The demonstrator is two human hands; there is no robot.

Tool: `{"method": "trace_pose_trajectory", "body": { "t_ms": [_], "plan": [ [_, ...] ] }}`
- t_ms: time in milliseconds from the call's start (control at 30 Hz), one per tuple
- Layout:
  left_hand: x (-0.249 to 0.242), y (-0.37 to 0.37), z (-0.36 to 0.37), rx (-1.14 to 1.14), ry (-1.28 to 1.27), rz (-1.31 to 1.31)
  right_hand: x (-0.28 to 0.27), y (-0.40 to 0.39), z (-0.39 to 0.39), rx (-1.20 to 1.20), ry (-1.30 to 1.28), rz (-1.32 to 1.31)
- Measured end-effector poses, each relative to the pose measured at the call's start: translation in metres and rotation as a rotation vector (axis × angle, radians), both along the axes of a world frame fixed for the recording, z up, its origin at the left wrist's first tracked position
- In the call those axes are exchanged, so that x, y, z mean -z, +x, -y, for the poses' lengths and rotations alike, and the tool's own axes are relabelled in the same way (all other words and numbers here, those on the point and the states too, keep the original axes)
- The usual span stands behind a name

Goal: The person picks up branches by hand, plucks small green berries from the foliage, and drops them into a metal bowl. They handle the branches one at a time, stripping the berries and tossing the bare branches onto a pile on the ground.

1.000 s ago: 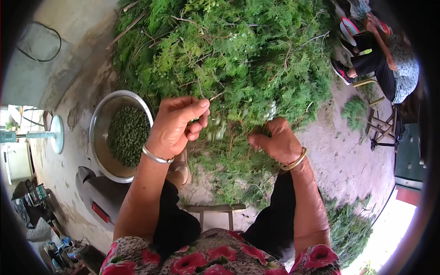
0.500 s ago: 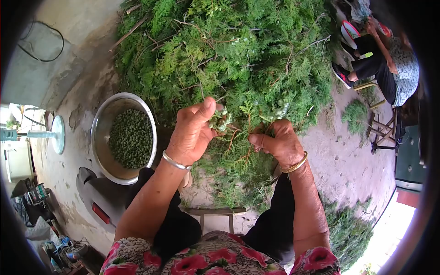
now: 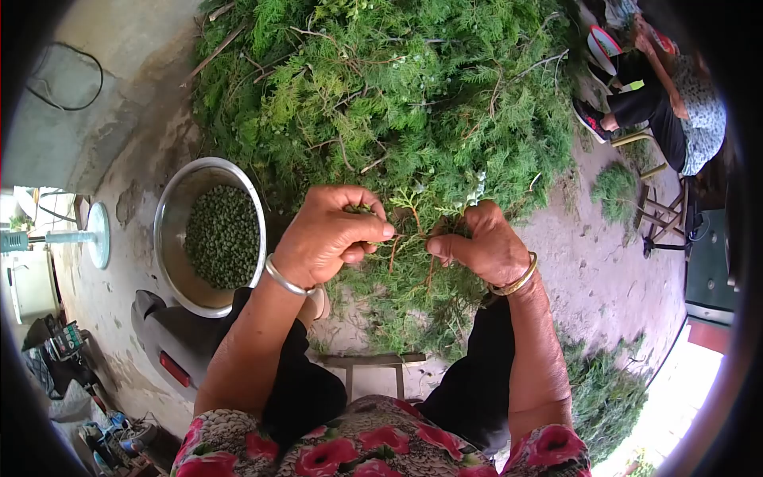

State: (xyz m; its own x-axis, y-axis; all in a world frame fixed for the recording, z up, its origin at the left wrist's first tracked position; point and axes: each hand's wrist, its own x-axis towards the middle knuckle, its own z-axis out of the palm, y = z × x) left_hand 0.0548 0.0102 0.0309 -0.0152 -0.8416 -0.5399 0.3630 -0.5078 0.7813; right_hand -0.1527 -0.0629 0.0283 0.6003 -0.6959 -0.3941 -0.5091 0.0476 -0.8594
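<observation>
We see that the left hand [image 3: 334, 237] has changed most since half a second ago: its thumb stood raised then, beside a cluster of green berries in plain sight, and now the thumb has come down to press against the forefinger. A green bit [image 3: 362, 209] shows in the curl of those fingers, though we cannot tell whether it is berry or leaf. The right hand [image 3: 486, 248] has kept nearly the same place, its thumb and fingers pinched on a leafy sprig [image 3: 416, 215].

We find the sprig between the two hands, just in front of the heap of cut branches [image 3: 429, 103]. Its visible long axis runs from the right fingers away from the wearer's body, leaning to the left, with the leafy tip pointing toward the heap. A pale berry cluster [image 3: 475, 191] stands above the right hand, also pointing away from the body; we cannot tell whether it belongs to the same sprig. To the left, we see the metal basin [image 3: 162, 238] on the floor [image 3: 604, 262], holding loose green berries [image 3: 225, 238], well apart from the right hand.
</observation>
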Motion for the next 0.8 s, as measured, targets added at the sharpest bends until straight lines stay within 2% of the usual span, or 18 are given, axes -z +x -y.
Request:
{"method": "trace_pose_trajectory", "body": {
  "t_ms": [200, 300, 367, 433, 500, 533, 600, 633, 700, 733, 800],
  "plan": [
    [-0.002, 0.020, -0.008, -0.005, -0.058, -0.103, -0.005, 0.003, -0.001, -0.005, 0.037, 0.074],
    [-0.006, 0.057, -0.015, -0.146, -0.154, 0.074, 0.008, -0.010, 0.006, 0.097, 0.023, 0.136],
    [-0.015, 0.088, -0.024, -0.384, -0.189, 0.160, 0.013, -0.019, 0.015, 0.204, -0.093, 0.125],
    [-0.012, 0.123, -0.041, -0.536, -0.115, 0.251, 0.009, -0.021, 0.017, 0.217, -0.111, 0.133],
    [0.021, 0.166, -0.068, -0.680, 0.034, 0.575, 0.004, -0.016, 0.016, 0.291, 0.029, 0.238],
    [0.035, 0.183, -0.082, -0.682, 0.034, 0.577, 0.005, -0.015, 0.016, 0.288, 0.029, 0.240],
    [0.059, 0.211, -0.106, -0.357, 0.148, 1.579, 0.007, -0.011, 0.016, 0.354, 0.081, 0.297],
    [0.070, 0.221, -0.115, -0.361, 0.141, 1.582, 0.008, -0.010, 0.016, 0.355, 0.075, 0.303],
    [0.088, 0.237, -0.125, -0.358, 0.099, 1.802, 0.008, -0.007, 0.015, 0.322, 0.090, 0.342],
    [0.094, 0.245, -0.126, -0.360, 0.094, 1.804, 0.006, -0.006, 0.015, 0.279, 0.073, 0.329],
    [0.098, 0.254, -0.126, -0.262, 0.256, 1.943, 0.012, -0.004, 0.012, 0.261, 0.014, 0.302]
  ]
}}
